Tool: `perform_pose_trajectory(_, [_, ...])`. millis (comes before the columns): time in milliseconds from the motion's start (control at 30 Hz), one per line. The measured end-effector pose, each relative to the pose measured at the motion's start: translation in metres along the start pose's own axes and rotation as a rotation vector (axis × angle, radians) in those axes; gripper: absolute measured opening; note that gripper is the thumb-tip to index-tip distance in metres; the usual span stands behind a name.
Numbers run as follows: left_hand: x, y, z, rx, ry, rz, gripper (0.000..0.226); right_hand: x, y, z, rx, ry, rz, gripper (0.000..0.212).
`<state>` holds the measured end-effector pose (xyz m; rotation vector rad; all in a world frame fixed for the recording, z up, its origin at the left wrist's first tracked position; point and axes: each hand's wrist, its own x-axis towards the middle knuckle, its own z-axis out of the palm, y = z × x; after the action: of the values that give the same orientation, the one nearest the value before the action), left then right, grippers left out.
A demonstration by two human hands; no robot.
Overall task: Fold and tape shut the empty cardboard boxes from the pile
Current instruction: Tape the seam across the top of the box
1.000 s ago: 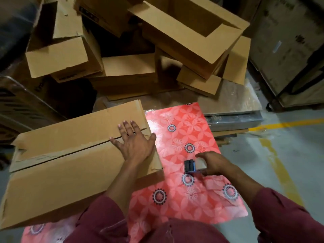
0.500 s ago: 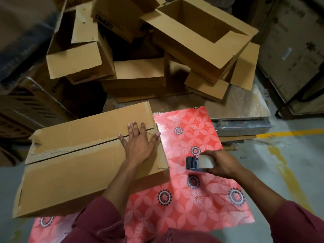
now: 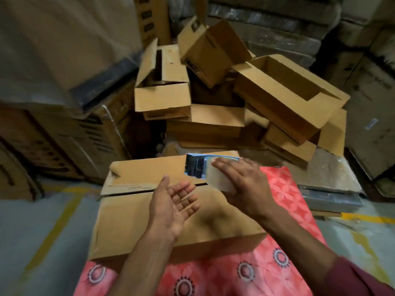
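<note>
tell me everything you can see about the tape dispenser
The tape dispenser is held in the right hand above the folded box, near its flap seam. It has a dark, shiny front piece and a pale roll of tape behind it, partly covered by the fingers. It is motion-blurred; no tape strand shows.

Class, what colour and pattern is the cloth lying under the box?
Red-pink cloth with floral print and round motifs; head view.

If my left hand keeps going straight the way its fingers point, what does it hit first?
Most likely the tape dispenser held in the right hand. The left hand, palm up above the closed box, points its fingers up and right toward it. Depth is unclear, so it might pass underneath.
</note>
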<state>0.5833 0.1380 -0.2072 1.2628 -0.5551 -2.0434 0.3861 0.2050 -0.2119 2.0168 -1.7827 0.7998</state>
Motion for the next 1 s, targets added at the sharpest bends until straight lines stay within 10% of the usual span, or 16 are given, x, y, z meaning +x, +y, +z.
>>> perform_pose_trajectory(333, [0.014, 0.089, -0.133, -0.466, 0.004, -0.1, 0.094, 0.034, -0.134, 0.114, -0.187, 0.15, -0.427, 0.033])
perform_pose_trajectory(867, [0.023, 0.096, -0.179, -0.113, 0.075, -0.05, 0.047, 0.043, -0.173, 0.131, -0.165, -0.043, -0.554, 0.042])
perform_pose_trajectory(1000, [0.025, 0.101, -0.184, -0.113, 0.071, -0.036, 0.046, 0.059, -0.176, 0.106, 0.0, -0.27, -0.467, 0.073])
